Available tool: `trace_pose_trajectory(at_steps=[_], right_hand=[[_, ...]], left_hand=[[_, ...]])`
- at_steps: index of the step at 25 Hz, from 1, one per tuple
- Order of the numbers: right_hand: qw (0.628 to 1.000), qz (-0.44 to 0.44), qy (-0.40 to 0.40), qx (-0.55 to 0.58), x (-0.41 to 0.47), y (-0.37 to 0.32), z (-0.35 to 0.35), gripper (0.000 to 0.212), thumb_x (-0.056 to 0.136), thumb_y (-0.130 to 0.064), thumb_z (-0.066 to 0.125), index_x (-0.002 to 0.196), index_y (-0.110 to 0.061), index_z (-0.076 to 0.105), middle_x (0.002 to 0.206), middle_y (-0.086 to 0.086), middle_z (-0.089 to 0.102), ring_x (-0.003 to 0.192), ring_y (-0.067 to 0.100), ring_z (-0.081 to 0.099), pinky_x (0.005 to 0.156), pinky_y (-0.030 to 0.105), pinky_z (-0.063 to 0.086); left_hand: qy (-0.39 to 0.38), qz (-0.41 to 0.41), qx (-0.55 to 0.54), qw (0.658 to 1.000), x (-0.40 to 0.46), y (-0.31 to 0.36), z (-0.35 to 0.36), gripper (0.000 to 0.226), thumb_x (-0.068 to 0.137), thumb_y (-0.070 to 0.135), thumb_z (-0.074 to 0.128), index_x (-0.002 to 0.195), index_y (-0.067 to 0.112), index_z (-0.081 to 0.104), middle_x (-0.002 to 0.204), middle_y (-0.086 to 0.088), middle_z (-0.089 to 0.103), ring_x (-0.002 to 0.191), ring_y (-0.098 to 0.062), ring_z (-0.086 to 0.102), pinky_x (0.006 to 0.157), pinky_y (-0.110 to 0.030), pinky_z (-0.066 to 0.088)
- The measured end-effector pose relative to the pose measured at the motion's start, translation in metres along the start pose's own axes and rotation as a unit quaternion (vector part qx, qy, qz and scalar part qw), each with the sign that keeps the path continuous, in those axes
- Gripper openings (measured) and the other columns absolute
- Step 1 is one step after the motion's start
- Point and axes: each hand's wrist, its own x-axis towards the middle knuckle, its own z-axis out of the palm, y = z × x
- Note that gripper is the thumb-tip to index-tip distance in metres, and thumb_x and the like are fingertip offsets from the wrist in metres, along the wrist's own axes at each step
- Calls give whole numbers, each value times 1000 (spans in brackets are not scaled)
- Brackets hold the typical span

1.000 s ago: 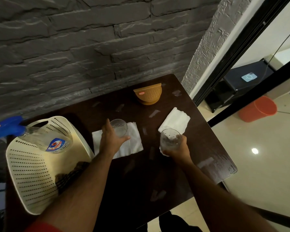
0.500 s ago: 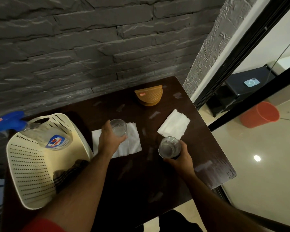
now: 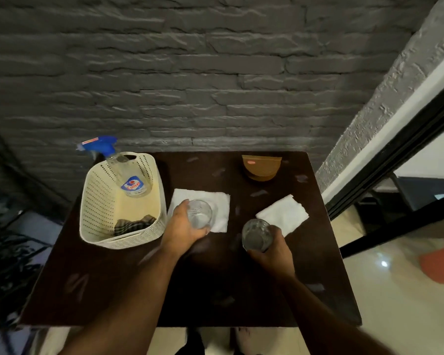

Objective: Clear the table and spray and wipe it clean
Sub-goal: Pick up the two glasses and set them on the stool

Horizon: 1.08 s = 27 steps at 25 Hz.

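— Dark brick is backing the brown table in our head view, and we are still in the clearing step: nothing is being sprayed or wiped yet.

— Agreed. Our left hand is curling round one glass over the left napkin; our right hand is gripping the second glass just beside the right napkin.

— The spray bottle and a dark cloth are sitting in the cream basket, and a woven holder is standing near the wall.

— So next, we judge, we are needing somewhere off the table for both glasses, then gathering the napkins.
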Motion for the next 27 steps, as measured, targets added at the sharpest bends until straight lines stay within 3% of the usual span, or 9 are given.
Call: trace_pose_trajectory(at_steps=[4, 8, 14, 19, 24, 27], right_hand=[[994, -88, -33, -54, -6, -28, 2, 84, 60, -56, 82, 128, -38, 36, 126, -10, 58, 112, 15, 59, 93, 38, 52], [977, -165, -85, -106, -26, -56, 30, 84, 64, -49, 82, 133, -28, 39, 128, -2, 58, 116, 21, 59, 97, 39, 49], [924, -272, -208, -170, -89, -98, 108, 43, 63, -47, 74, 99, -42, 51, 98, -15, 66, 83, 0, 62, 85, 32, 55], [885, -312, -309, -151, -179, -103, 176, 79, 51, -56, 79, 120, -41, 43, 109, -12, 64, 101, 15, 64, 89, 39, 53], [842, -365, -355, -180, -290, -97, 237, 89, 48, -58, 79, 127, -41, 40, 117, -8, 64, 106, 20, 63, 91, 41, 53], [823, -374, -384, -191, -355, -88, 264, 90, 56, -47, 84, 134, -37, 39, 124, -4, 62, 111, 23, 61, 93, 40, 52]], left_hand=[[46, -33, -20, 998, -48, -8, -16, 107, 54, 47, 86, 143, 24, 32, 138, 2, 48, 126, -21, 49, 106, -42, 41], [101, -90, -63, 989, -109, -38, -39, 105, 54, 45, 86, 143, 26, 33, 138, 3, 48, 125, -19, 50, 105, -36, 41], [209, -204, -68, 954, -222, -105, -81, 109, 57, 44, 87, 146, 23, 28, 145, 0, 42, 127, -20, 48, 103, -31, 41], [299, -294, -92, 903, -346, -163, -110, 97, 54, 53, 82, 136, 27, 37, 127, 6, 53, 113, -15, 56, 93, -26, 46], [343, -346, -128, 864, -471, -212, -127, 98, 50, 54, 82, 135, 31, 39, 128, 10, 56, 113, -12, 58, 97, -30, 48], [369, -351, -136, 850, -535, -236, -136, 72, 55, 47, 83, 113, 38, 43, 112, 20, 55, 102, -5, 59, 89, -24, 47]])
